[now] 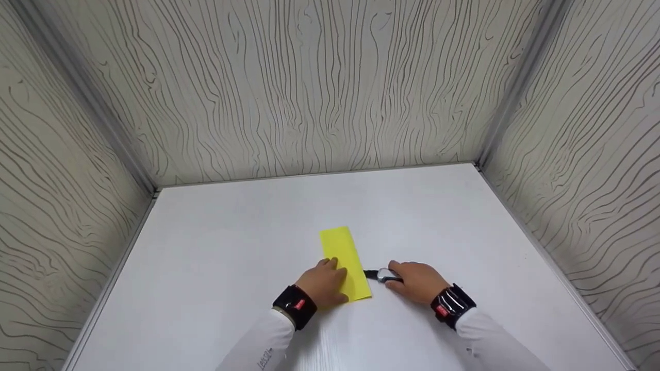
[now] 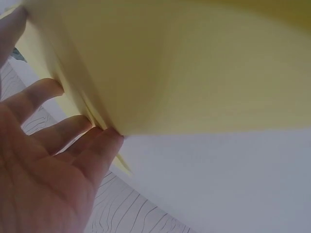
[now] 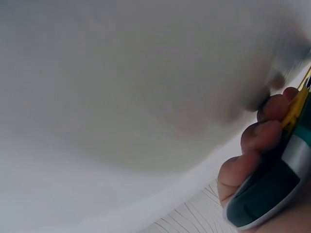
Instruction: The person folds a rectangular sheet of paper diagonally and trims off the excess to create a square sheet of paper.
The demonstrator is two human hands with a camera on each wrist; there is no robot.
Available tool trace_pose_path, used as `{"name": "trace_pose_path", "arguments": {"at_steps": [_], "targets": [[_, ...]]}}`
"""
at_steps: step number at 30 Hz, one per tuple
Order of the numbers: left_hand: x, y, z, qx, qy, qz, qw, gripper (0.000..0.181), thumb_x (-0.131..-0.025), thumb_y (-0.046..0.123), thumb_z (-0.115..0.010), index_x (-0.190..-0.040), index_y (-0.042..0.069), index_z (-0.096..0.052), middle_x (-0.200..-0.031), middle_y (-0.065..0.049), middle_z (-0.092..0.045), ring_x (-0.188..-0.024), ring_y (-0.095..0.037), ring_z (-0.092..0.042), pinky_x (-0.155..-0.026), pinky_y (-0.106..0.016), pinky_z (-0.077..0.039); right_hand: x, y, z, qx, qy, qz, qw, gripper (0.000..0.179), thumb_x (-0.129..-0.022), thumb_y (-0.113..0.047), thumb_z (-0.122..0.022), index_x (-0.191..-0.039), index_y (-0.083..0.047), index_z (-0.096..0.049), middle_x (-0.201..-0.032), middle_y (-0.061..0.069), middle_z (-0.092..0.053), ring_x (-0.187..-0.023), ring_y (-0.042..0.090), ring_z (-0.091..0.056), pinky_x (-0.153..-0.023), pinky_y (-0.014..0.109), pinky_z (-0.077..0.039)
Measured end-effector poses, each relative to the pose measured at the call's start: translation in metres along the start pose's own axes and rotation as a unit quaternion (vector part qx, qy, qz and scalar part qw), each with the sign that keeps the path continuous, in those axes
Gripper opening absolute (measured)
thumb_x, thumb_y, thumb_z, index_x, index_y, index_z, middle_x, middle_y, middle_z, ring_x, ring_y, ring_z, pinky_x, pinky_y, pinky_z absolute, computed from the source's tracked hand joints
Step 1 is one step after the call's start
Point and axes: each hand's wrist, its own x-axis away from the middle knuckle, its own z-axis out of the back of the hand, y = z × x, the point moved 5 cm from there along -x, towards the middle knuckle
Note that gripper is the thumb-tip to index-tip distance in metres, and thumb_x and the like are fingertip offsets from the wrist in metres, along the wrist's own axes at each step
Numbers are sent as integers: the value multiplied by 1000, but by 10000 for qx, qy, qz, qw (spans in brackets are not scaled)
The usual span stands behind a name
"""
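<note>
the fingers of your left hand are spread apart, their tips resting on a folded yellow paper sheet and gathered along its left side; the left wrist view shows the tips against a creased edge where layers of paper meet. the fingers of your right hand are curled around a dark teal and pale grey hand tool, clamped on its body. its black front end points left and sits right at the sheet's right edge (you cannot tell from here whether it grips the paper or merely meets it). in the right wrist view the tool fills the lower right corner, and the area ahead of it is blurred.

the sheet lies between your two hands, long and narrow, running away from you near the middle of the white table. you wear black wristbands with small red labels, then white sleeves, the left one bearing dark lettering. beyond the table, wood-grain panels rise at the back and both sides, with grey metal posts at the corners.
</note>
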Motion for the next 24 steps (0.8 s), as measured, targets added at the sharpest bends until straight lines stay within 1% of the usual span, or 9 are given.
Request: {"name": "trace_pose_path", "arguments": {"at_steps": [4, 7, 9, 12, 15, 17, 20, 24], "targets": [[0, 1, 2, -7, -8, 1, 10000, 50, -93, 44, -82, -130, 11, -73, -152, -22, -63, -142, -39, -60, -110, -49, -58, -2, 1, -1, -12, -22, -67, 10000, 25, -102, -35, -76, -108, -16, -61, -74, -6, -47, -68, 12, -44, -63, 31, -36], [0, 1, 4, 29, -48, 34, 10000, 51, -94, 43, -82, -131, 10, -73, -153, -23, -62, -143, -39, -60, -111, -50, -58, -6, 2, -3, -38, -55, -175, 9998, 25, -103, -35, -75, -108, -16, -60, -73, -5, -47, -67, 14, -44, -63, 31, -35], [0, 1, 5, 49, -45, 35, 10000, 53, -94, 44, -82, -133, 10, -72, -154, -23, -62, -143, -40, -59, -112, -50, -57, -8, 2, -4, -70, -78, -234, 9997, 25, -103, -36, -75, -107, -17, -59, -73, -5, -47, -67, 14, -45, -63, 31, -35], [2, 1, 4, 64, 2, 14, 10000, 60, -91, 51, -84, -133, 10, -72, -154, -23, -62, -143, -40, -59, -112, -49, -57, -9, 1, -4, -108, -104, -247, 9996, 25, -102, -36, -76, -107, -18, -59, -73, -6, -47, -67, 15, -46, -64, 31, -35], [5, 2, 5, 44, 103, -26, 9999, 68, -84, 58, -89, -128, 10, -72, -151, -22, -63, -140, -39, -60, -108, -47, -59, -8, 0, -4, -117, -107, -161, 9997, 25, -103, -35, -75, -108, -17, -59, -74, -5, -48, -68, 15, -46, -64, 31, -36], [6, 3, 5, 42, 164, -36, 9999, 72, -80, 60, -91, -127, 10, -72, -149, -21, -64, -138, -38, -60, -105, -47, -61, -7, 0, -3, -126, -66, -55, 9999, 25, -102, -35, -75, -108, -16, -59, -75, -6, -48, -69, 14, -45, -64, 31, -35], [6, 4, 6, 42, 175, -5, 9998, 72, -80, 59, -91, -127, 9, -72, -149, -21, -64, -138, -37, -60, -105, -47, -61, -5, 0, -2, -158, -11, 116, 9998, 25, -102, -34, -76, -107, -17, -59, -77, -7, -50, -69, 13, -45, -64, 30, -36], [5, 4, 5, 27, 122, 42, 9999, 68, -83, 57, -89, -128, 9, -72, -151, -22, -63, -140, -37, -60, -108, -46, -60, -4, 2, -2, -179, -29, 198, 9996, 24, -100, -35, -78, -105, -20, -60, -78, -9, -52, -70, 10, -45, -65, 29, -37]]}}
